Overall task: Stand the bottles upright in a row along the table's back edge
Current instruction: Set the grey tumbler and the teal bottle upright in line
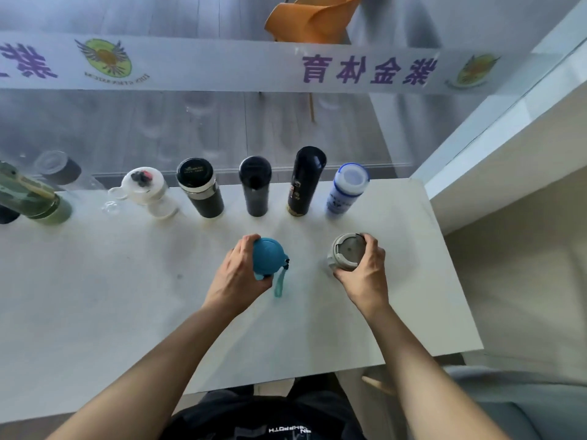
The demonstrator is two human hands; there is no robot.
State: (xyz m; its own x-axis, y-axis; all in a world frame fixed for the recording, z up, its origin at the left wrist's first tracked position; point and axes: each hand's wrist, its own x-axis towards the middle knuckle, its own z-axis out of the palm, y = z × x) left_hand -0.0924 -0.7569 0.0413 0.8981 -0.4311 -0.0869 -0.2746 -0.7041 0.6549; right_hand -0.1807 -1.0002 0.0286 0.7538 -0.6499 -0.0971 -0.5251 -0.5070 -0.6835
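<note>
Several bottles stand upright along the white table's [95,296] back edge: a green bottle [38,201], a clear bottle with a white lid [149,192], a black flask with a steel band [200,188], a dark flask [255,188], a tall black flask [306,179] and a blue-and-white bottle [347,188]. In front of that row, my left hand [241,274] grips a bottle with a blue lid [268,255] and a hanging teal strap. My right hand [365,271] grips a bottle with a grey lid [346,252]. Both bottles are seen from above.
A glass wall with a printed white band [286,68] rises right behind the table. A white ledge [508,154] runs along the right side. An orange chair [311,17] shows through the glass. A blurred dark bottle [58,168] sits at the far left.
</note>
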